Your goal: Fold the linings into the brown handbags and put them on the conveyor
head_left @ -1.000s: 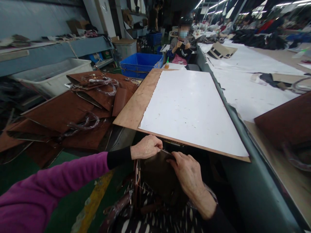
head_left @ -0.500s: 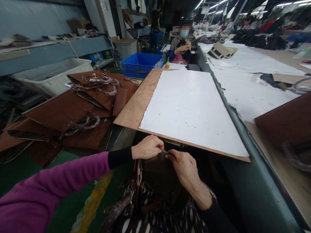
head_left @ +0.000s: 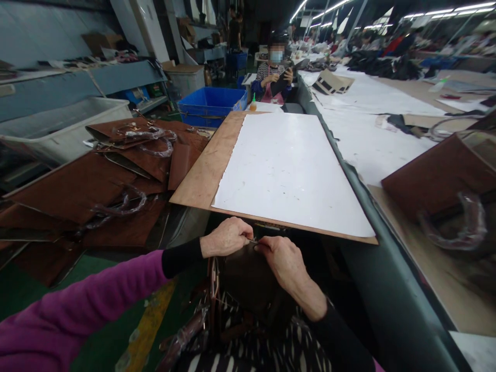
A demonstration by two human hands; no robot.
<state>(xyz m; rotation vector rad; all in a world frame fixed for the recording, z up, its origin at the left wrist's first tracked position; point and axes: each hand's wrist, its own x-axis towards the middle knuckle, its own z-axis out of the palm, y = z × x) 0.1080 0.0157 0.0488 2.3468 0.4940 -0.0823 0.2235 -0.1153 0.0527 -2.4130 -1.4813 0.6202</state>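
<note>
A brown handbag (head_left: pixel 248 274) rests on my lap in the head view, its dark panel hanging below my hands. My left hand (head_left: pixel 228 237) is closed, pinching the bag's upper edge between thumb and fingers. Close beside it, my right hand (head_left: pixel 285 262) grips the same edge in a pinch, its thumb and forefinger a short gap from the left fingertips. The small detail between the two pinches is too dark to make out. A plastic-wrapped handle (head_left: pixel 189 330) of the bag hangs at the lower left, over patterned clothing.
A wooden board (head_left: pixel 205 160) bearing a white sheet (head_left: pixel 287 170) lies just ahead. Brown bags (head_left: pixel 73 191) are piled at left, and another bag (head_left: pixel 445 175) stands at right. Beyond are a blue bin (head_left: pixel 211 103) and a seated co-worker (head_left: pixel 271 77) holding dark material.
The view has swung slightly right, so the scene sits further left. My hands keep their pinch on the bag's edge. The co-worker's dark piece is now held up.
</note>
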